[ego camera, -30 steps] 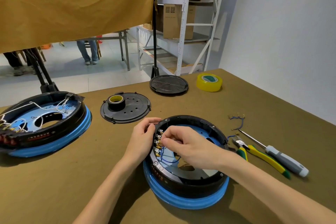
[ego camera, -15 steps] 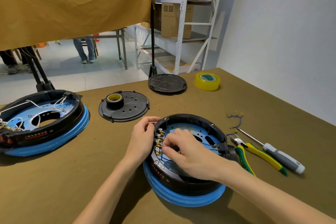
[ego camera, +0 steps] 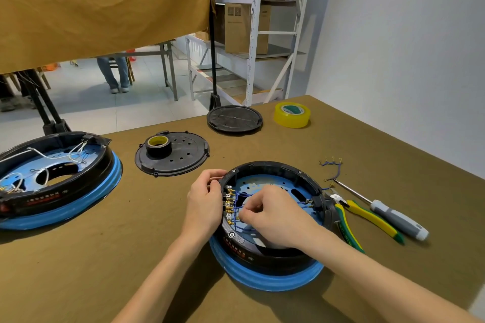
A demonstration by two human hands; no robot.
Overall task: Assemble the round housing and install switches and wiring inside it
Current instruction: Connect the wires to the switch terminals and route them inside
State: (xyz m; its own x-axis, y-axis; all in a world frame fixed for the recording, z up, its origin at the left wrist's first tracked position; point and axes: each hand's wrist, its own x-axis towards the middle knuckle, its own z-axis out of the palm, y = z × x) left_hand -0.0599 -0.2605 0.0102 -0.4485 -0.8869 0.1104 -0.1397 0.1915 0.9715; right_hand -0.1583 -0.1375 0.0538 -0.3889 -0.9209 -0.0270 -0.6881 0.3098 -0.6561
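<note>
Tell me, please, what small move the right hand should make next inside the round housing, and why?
Probably press the pinched blue wire end onto a brass terminal in the row on the housing wall. The right hand has its fingertips closed right beside that row, and the left hand grips the rim outside it, steadying the housing.

Left arm: bare forearm enters from bottom centre, angled up and to the right.
Left hand (ego camera: pixel 206 202): palm turned right, fingers (ego camera: pixel 210 174) curled over the outer left edge of the round housing (ego camera: pixel 275 257), thumb side up.
Right arm: bare forearm enters from lower right corner, angled up and to the left.
Right hand (ego camera: pixel 273 215): back facing camera, knuckles bent, thumb and forefinger pinched together at the left, on a blue wire (ego camera: pixel 242 195) inside the housing.
Spacing: hands near, not touching.
</note>
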